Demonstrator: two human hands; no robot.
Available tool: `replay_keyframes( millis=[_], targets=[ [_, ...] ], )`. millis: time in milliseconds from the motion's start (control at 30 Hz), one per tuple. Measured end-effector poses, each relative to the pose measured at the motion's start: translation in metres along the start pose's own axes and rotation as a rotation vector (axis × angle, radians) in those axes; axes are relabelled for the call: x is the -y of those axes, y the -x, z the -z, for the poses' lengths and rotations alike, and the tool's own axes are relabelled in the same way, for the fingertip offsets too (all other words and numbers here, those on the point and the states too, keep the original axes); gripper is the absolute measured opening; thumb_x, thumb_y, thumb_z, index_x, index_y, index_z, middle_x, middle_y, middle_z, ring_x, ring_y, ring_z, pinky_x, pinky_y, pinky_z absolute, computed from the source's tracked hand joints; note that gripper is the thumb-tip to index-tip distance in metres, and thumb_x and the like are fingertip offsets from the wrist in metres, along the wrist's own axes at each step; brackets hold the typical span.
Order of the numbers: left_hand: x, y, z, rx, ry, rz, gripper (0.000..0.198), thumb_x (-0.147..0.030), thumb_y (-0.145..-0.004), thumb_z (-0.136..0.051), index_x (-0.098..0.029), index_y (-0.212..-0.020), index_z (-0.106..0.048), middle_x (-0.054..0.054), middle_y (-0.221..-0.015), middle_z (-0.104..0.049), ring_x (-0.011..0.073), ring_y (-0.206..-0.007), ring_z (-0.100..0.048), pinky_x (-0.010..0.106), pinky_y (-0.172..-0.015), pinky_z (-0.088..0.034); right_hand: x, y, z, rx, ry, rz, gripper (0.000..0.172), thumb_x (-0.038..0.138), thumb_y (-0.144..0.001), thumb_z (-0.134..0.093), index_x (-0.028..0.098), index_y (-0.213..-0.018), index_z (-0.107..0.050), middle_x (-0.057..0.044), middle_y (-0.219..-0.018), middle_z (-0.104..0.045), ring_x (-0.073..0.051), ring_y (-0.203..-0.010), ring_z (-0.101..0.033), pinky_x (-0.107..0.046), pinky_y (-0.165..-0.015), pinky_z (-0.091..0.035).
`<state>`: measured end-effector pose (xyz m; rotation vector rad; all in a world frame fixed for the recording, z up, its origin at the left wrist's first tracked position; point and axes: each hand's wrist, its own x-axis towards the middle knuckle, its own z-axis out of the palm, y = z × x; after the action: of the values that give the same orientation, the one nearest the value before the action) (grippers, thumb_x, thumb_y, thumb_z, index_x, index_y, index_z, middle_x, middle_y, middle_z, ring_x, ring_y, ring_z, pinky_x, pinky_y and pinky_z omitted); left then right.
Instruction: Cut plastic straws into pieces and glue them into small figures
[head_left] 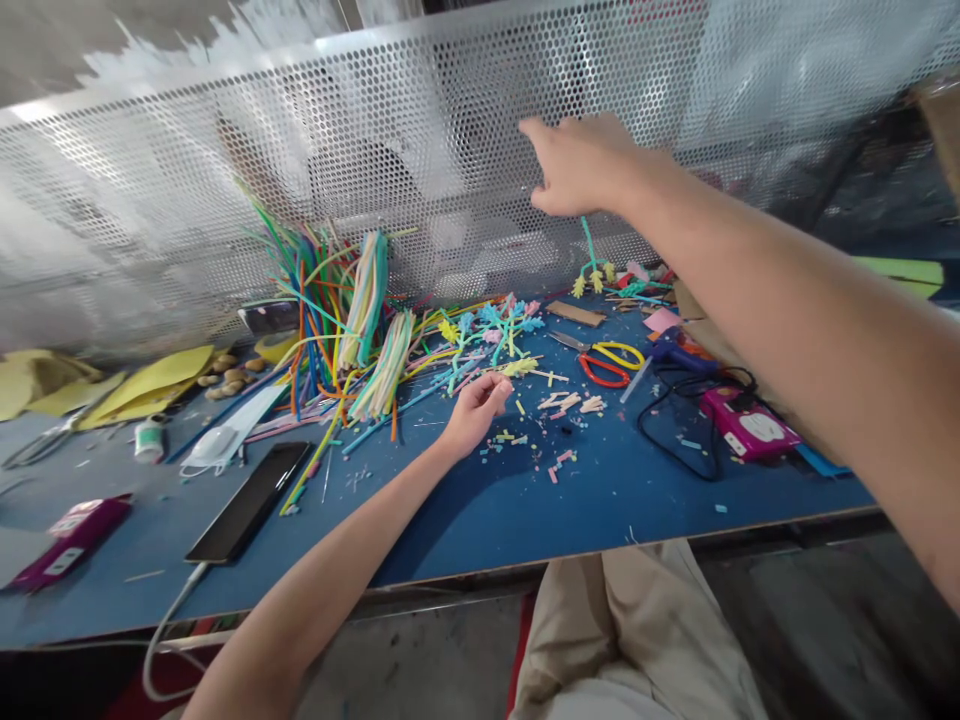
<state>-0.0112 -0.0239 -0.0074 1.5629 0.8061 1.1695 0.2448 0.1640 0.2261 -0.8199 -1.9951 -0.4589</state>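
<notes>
My left hand (478,408) is low over the middle of the blue table, its thumb and fingertips pinched together. What they hold, if anything, is too small to name. Just beyond those fingertips lies a yellow flower-like piece (519,367). My right hand (581,165) is raised before the perforated metal panel, index finger stretched left and thumb apart from it; the other fingers are partly hidden. Beneath it shows a teal stem with yellow flower heads (589,255); whether the hand touches it I cannot tell. Blue and pink flower pieces (499,325) lie heaped behind my left hand.
Bundles of coloured pipe cleaners (367,310) stand left of centre. Scissors (600,358), a glue gun (679,355) with black cord and a purple box (750,425) lie right. A phone (251,500) with cable lies left. The perforated panel (450,150) bounds the back.
</notes>
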Motion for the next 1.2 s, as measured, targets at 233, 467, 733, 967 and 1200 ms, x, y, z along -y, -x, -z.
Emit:
replay_keyframes(
  millis=[233,467,733,967,1200],
  targets=[
    [0.000,-0.001,0.003,-0.011,-0.251,-0.096,0.031,-0.044,-0.078,-0.083,-0.016,-0.079,-0.068,-0.007,-0.059,-0.035,0.0077,-0.057,-0.031,0.024,-0.061,-0.029,0.001,0.085,-0.005,0.363,0.018,-0.081,0.036,0.054,-0.077,-0.080,0.020,-0.087,-0.075,-0.004,-0.074,-0.067,-0.027,-0.094,-0.067,-0.047,-0.089,-0.048],
    [-0.010,0.002,0.002,0.032,-0.359,-0.199,0.022,-0.041,-0.082,-0.080,-0.019,-0.082,-0.080,-0.002,-0.059,-0.045,0.0117,-0.063,-0.039,0.026,-0.064,-0.032,0.054,0.167,0.022,0.524,-0.113,-0.149,0.022,0.044,-0.077,-0.081,0.025,-0.088,-0.077,-0.002,-0.070,-0.070,-0.020,-0.067,-0.061,-0.037,-0.071,-0.045],
    [-0.007,0.003,-0.006,-0.031,-0.070,0.064,0.042,-0.053,-0.089,-0.069,-0.014,-0.102,-0.078,-0.004,-0.061,-0.041,0.0075,-0.056,-0.029,0.024,-0.056,-0.026,0.128,0.213,0.019,0.347,-0.341,-0.351,0.023,0.036,-0.094,-0.058,0.022,-0.092,-0.076,-0.003,-0.082,-0.074,-0.015,-0.065,-0.060,-0.031,-0.063,-0.041],
    [-0.013,0.007,-0.009,0.084,0.310,0.211,0.052,-0.052,-0.092,-0.066,-0.012,-0.126,-0.071,-0.007,-0.068,-0.018,0.0081,-0.058,-0.017,0.024,-0.056,-0.020,0.141,0.249,-0.010,0.162,-0.496,-0.393,0.020,0.034,-0.094,-0.058,0.021,-0.098,-0.073,-0.002,-0.082,-0.072,-0.012,-0.059,-0.053,-0.029,-0.061,-0.044],
    [-0.016,0.009,-0.007,0.293,0.413,0.227,0.081,-0.076,-0.092,-0.043,-0.014,-0.141,-0.062,-0.003,-0.081,-0.022,0.0106,-0.064,-0.018,0.026,-0.061,-0.026,0.148,0.250,-0.012,0.130,-0.512,-0.386,0.013,0.034,-0.089,-0.069,0.023,-0.092,-0.074,-0.001,-0.084,-0.074,-0.013,-0.063,-0.057,-0.030,-0.065,-0.048]
  ],
)
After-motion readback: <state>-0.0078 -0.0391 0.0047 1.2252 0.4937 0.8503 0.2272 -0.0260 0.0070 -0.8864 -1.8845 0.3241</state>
